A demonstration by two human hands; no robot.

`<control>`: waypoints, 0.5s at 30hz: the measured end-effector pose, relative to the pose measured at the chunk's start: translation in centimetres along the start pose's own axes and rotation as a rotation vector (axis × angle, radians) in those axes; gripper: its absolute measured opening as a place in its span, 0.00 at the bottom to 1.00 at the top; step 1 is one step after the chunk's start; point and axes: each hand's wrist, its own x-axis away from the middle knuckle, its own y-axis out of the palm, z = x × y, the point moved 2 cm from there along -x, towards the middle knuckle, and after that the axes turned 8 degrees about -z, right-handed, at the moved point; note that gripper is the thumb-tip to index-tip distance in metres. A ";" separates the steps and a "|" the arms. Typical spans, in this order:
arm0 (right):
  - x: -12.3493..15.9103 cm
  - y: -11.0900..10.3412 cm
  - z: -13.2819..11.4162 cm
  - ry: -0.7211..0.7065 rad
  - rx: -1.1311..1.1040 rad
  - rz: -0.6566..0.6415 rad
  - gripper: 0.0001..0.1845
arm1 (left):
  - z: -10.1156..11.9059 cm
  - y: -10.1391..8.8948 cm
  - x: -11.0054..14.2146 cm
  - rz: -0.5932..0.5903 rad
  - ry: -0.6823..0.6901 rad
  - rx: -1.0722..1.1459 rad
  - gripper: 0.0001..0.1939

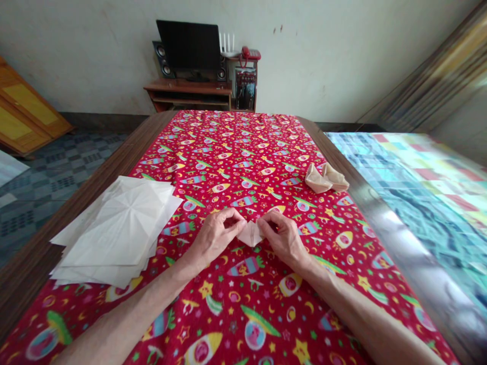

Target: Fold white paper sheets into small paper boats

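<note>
A small folded piece of white paper is between my two hands, just above or on the red patterned cloth. My left hand pinches its left side between thumb and fingers. On the right side, my right hand grips it the same way. A crease runs down the paper's middle, and its far edges are partly hidden by my fingers. To the left lies a loose stack of creased paper sheets. Two folded paper shapes stand side by side at the right.
The cloth covers a table with a brown wooden edge. Beyond it, a monitor with speakers stands on a small desk, near a red telephone. A bed with a blue patterned cover adjoins the right side.
</note>
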 end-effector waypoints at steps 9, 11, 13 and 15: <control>-0.2 -0.8 1.6 0.133 -0.058 0.070 0.13 | -2.1 -1.1 -0.2 0.189 -0.067 0.057 0.10; -0.2 -1.0 1.7 0.129 -0.032 0.079 0.11 | -2.4 -1.4 -0.2 0.202 -0.090 0.069 0.11; -0.2 -1.2 1.7 0.136 0.005 0.091 0.10 | -2.5 -1.7 -0.1 0.213 -0.094 0.069 0.11; -0.2 -1.5 1.8 0.149 0.051 0.101 0.09 | -2.6 -1.9 -0.1 0.221 -0.082 0.018 0.10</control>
